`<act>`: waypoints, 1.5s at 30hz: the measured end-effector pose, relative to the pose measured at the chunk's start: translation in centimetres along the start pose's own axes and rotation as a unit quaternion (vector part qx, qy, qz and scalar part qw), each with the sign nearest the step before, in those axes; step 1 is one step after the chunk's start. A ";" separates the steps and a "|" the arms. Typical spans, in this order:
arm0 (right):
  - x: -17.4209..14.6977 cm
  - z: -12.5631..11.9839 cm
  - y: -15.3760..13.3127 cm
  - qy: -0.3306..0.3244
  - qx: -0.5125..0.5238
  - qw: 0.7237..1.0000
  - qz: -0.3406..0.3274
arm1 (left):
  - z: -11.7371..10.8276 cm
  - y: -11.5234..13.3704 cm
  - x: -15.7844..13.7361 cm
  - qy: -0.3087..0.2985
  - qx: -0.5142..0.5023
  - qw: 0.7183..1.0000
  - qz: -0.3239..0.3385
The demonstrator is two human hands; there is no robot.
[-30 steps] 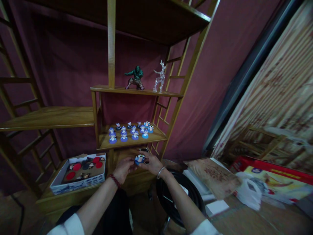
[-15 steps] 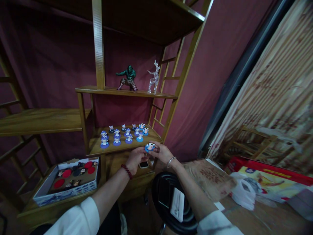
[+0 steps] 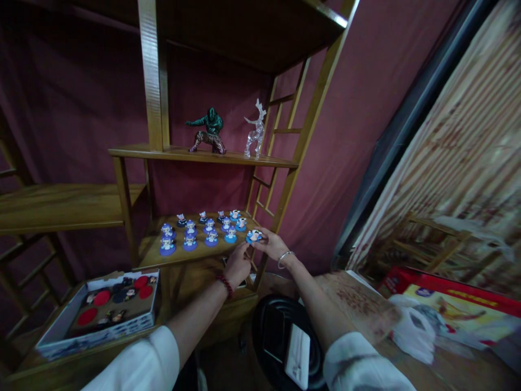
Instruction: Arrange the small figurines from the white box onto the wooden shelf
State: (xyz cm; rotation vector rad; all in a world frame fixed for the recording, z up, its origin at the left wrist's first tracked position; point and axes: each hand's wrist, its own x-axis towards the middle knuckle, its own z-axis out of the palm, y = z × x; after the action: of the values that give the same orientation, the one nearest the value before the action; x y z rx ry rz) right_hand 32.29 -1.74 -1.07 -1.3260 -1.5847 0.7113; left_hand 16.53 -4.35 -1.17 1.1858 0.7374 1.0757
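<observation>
A small toy figurine on a blue round base (image 3: pixel 254 235) is pinched in my right hand (image 3: pixel 272 244), at the right front edge of the lower shelf (image 3: pixel 152 255). Just below and left of it is my left hand (image 3: pixel 239 265). Its fingers are curled together near the figurine's base, and what they hold, if anything, is hidden. On the shelf several similar figurines stand in rows: purple-based ones (image 3: pixel 190 241) in front, dark-based ones (image 3: pixel 181 219) behind, and blue-based ones (image 3: pixel 230 234) on the right, closest to my hands.
Above, a green-and-bronze figure (image 3: pixel 209 130) and a clear deer ornament (image 3: pixel 255 130) stand on the upper shelf (image 3: pixel 240 158). An open box (image 3: pixel 97 336) with red and black-based figurines sits lower left. A black stool (image 3: pixel 260 331) carries a phone and a white case (image 3: pixel 298 353).
My right hand has carried the figurine forward and up, over the shelf's right front edge. My left hand has slipped lower beside it. The view has shifted slightly.
</observation>
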 end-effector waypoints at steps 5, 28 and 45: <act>1.3 -0.2 1.0 -0.008 -0.009 1.000 -0.008 | -0.2 -0.4 0.9 -0.018 0.073 0.993 0.095; 3.4 0.3 1.4 -0.055 -0.073 0.995 -0.027 | -1.3 -1.6 2.9 -0.048 0.248 0.957 0.145; 3.5 -0.1 2.2 -0.054 -0.096 0.994 -0.027 | -0.9 -1.6 2.3 -0.058 0.560 0.812 0.157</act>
State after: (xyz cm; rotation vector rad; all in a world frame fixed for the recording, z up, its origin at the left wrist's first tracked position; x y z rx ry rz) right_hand 33.31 2.20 -1.92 -1.3962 -1.8062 0.6195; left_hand 16.88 -1.92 -2.73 2.4287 1.1566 0.7703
